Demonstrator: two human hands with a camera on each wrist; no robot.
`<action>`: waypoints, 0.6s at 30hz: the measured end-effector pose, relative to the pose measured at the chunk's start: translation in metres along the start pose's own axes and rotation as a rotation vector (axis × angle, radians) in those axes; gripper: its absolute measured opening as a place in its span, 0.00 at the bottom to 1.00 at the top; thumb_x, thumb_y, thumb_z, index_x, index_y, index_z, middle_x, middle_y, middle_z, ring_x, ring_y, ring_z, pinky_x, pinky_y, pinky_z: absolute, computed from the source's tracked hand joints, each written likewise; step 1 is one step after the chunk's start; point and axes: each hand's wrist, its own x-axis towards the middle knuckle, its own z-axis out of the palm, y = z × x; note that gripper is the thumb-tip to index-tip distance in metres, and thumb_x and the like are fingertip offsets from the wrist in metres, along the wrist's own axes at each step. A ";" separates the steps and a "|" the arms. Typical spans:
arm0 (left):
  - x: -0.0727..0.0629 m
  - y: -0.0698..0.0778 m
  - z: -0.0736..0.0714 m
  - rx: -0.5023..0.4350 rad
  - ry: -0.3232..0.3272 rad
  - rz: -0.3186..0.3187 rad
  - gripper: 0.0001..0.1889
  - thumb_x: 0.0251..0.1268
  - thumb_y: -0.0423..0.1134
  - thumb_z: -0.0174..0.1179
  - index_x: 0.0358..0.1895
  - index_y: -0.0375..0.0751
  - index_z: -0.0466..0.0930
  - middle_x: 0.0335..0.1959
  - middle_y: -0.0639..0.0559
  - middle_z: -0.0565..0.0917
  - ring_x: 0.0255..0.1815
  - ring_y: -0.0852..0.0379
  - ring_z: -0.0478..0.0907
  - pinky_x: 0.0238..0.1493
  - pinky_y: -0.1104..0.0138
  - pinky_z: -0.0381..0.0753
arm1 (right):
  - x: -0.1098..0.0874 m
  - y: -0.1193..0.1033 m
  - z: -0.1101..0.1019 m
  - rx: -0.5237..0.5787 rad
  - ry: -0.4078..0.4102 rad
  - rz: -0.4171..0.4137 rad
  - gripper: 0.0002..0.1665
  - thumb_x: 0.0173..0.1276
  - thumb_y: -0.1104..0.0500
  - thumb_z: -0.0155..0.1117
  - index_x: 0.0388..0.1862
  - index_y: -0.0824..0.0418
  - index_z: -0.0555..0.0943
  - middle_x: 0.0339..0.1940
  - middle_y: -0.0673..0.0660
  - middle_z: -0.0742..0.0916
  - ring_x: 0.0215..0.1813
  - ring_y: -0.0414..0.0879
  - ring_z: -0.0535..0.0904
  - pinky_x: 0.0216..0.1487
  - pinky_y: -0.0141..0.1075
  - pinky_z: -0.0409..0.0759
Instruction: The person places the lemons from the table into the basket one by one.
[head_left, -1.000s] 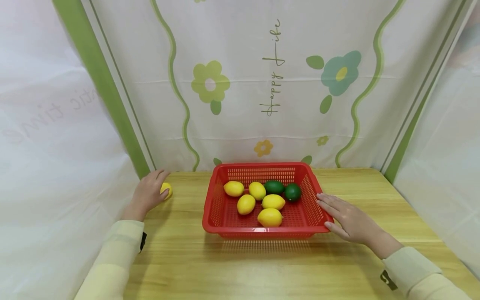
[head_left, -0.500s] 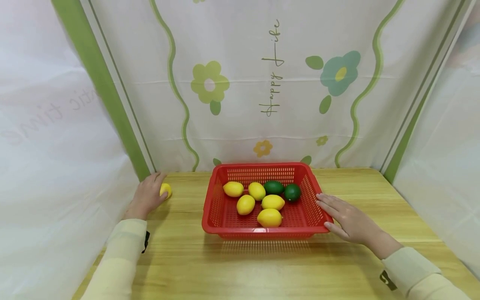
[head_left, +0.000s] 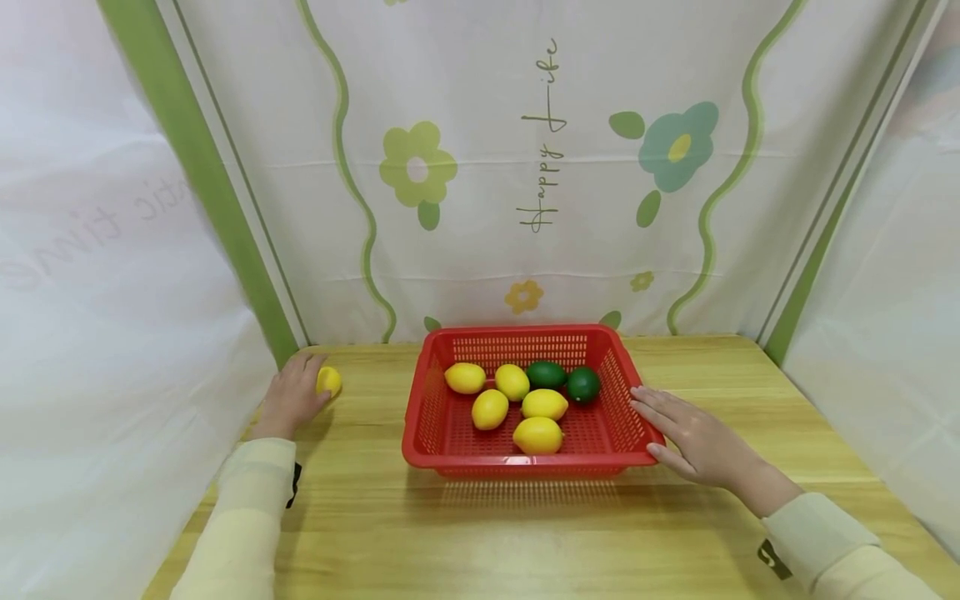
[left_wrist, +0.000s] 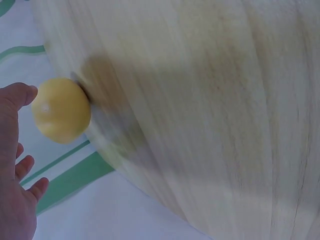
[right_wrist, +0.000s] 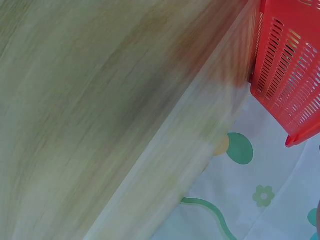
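A lemon (head_left: 328, 382) lies on the table at the left, close to the back corner. Beside it is my left hand (head_left: 291, 396), fingers loosely extended and not wrapped around the fruit. In the left wrist view the thumb tip is right at the lemon's (left_wrist: 61, 110) edge; whether they touch I cannot tell. A red plastic basket (head_left: 528, 468) stands in the middle, holding several lemons (head_left: 538, 436) and two dark green fruits, one oval (head_left: 546, 374) and one rounder (head_left: 583, 385). My right hand (head_left: 701, 442) rests with straight fingers on the basket's right rim.
The wooden table (head_left: 517, 542) runs up to a white curtain (head_left: 480, 100) printed with flowers at the back. More white cloth hangs at the left (head_left: 97, 350) and right (head_left: 885, 317) sides. In the right wrist view, the basket's slotted wall (right_wrist: 292, 65) shows at upper right.
My left hand has drawn slightly back from the lemon, its raised fingers lowering, and more of the fruit shows. The right hand and basket have stayed in place.
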 end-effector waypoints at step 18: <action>-0.008 -0.002 0.016 -0.077 -0.107 -0.133 0.34 0.56 0.35 0.66 0.63 0.24 0.62 0.58 0.21 0.65 0.57 0.25 0.65 0.47 0.34 0.71 | -0.002 0.001 0.000 0.002 -0.004 0.005 0.34 0.75 0.43 0.50 0.63 0.71 0.74 0.65 0.65 0.76 0.62 0.61 0.74 0.73 0.30 0.48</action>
